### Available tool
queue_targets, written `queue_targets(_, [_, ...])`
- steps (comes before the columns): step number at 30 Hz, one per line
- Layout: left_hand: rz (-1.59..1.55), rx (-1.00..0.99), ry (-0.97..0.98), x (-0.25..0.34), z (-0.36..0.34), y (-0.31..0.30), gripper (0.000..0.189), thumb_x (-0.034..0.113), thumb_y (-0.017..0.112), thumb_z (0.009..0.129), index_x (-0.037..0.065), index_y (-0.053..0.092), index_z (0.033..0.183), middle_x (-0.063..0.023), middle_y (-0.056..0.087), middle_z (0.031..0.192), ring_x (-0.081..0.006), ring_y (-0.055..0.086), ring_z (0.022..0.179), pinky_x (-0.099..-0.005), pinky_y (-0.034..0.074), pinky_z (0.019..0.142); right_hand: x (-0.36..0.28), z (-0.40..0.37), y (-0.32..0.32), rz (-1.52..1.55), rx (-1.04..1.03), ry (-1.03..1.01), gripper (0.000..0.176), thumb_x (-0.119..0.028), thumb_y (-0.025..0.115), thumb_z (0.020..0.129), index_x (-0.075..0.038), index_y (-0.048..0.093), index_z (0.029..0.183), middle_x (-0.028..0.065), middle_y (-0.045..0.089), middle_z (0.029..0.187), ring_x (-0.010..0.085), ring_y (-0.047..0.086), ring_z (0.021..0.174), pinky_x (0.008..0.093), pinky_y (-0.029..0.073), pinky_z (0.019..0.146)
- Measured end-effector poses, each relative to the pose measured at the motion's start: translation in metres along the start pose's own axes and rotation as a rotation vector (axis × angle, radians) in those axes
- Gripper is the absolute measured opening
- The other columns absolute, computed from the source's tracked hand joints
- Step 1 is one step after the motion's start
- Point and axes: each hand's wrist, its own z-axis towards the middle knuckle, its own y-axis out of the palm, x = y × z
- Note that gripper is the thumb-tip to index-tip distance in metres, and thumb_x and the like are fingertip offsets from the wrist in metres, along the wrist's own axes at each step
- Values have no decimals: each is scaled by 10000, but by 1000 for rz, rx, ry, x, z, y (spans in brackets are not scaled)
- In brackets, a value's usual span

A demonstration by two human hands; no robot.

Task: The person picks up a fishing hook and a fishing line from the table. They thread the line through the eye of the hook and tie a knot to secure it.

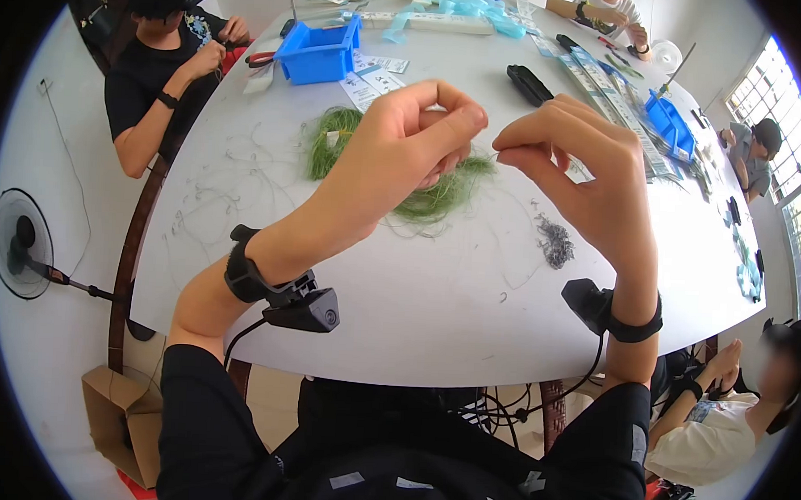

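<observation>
a fine strand [487,152] is pinched between the two hands, just above a loose bundle of green line [443,194] that lies on the white round table [416,304]. the strand is so thin that little of it can be made out, and whether it runs down into the bundle cannot be told.

the left hand [414,139] is held raised over the bundle, its thumb and fingertips closed together on the strand. the right hand [583,169] is raised just beside it, thumb and forefinger likewise pressed shut at the strand, with the other fingers curled behind. the fingertips of both hands are nearly touching. a small black camera [301,306] is strapped under the left wrist, and a second black unit [590,305] is worn on the right wrist.

a small heap of grey metal pieces [555,241] is seen on the table near the right hand. stray bits of line are scattered over the left part of the tabletop. farther off, a blue bin [318,54] is set beside some paper cards, a black tool [528,84] lies past the hands, and a second blue bin [670,123] stands among long packaged strips [613,94].

a person in a black shirt [153,78] is seated at the left edge of the table, and other people are seated at its far and right sides. a floor fan [21,244] is placed at the left.
</observation>
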Motion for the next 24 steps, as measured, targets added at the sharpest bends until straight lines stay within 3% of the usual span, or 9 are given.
queue_targets(2, [37, 56, 128, -8, 3, -1, 199, 254, 504, 892, 60, 500, 851, 50, 374, 585, -42, 352, 475, -183, 257, 445, 1, 0, 1, -11, -24, 7, 89, 6, 665, 688, -46, 629, 752, 24, 582, 669, 121, 510, 574, 227, 387, 490])
queue_targets(4, [27, 50, 34, -1, 1, -1, 197, 247, 501, 893, 54, 506, 856, 42, 383, 589, -57, 385, 486, -185, 280, 454, 2, -1, 0, -24, -59, 28, 84, -20, 642, 705, -52, 608, 775, 50, 564, 658, 186, 512, 574, 266, 415, 526])
queue_targets(7, [41, 28, -2, -2, 2, -1, 201, 250, 499, 892, 53, 509, 854, 37, 398, 595, -62, 416, 497, -187, 300, 460, 8, -3, -1, -42, -145, 136, 64, -33, 643, 701, -48, 609, 754, 52, 574, 676, 191, 534, 647, 295, 430, 566])
queue_targets(11, [100, 19, 66, -14, 9, -6, 210, 257, 501, 891, 53, 509, 840, 37, 414, 604, -61, 426, 488, -195, 311, 451, 20, -3, 8, -155, -121, 1, 33, -50, 644, 697, -50, 613, 708, 29, 612, 801, 189, 545, 789, 314, 456, 649])
queue_targets(16, [133, 49, 82, -14, 10, -8, 198, 246, 516, 889, 49, 533, 872, 26, 472, 633, -65, 499, 617, -203, 370, 564, 35, -7, 21, -187, -66, -21, 35, -55, 646, 689, -57, 617, 707, 5, 621, 962, 199, 548, 853, 307, 472, 718])
queue_targets(20, [187, 92, 154, -25, 17, -15, 237, 277, 551, 875, 43, 570, 908, -4, 580, 746, -72, 533, 734, -217, 401, 687, 30, -3, 20, -129, -28, 2, 68, -37, 651, 684, -63, 609, 731, 14, 604, 865, 194, 541, 834, 319, 466, 682])
queue_targets(24, [109, 86, 92, -25, 13, -13, 282, 314, 575, 860, 43, 592, 933, -17, 614, 851, -81, 563, 809, -225, 424, 735, 25, -1, 20, -49, 64, -26, 98, -10, 660, 677, -59, 596, 732, 24, 562, 782, 191, 538, 735, 302, 456, 617])
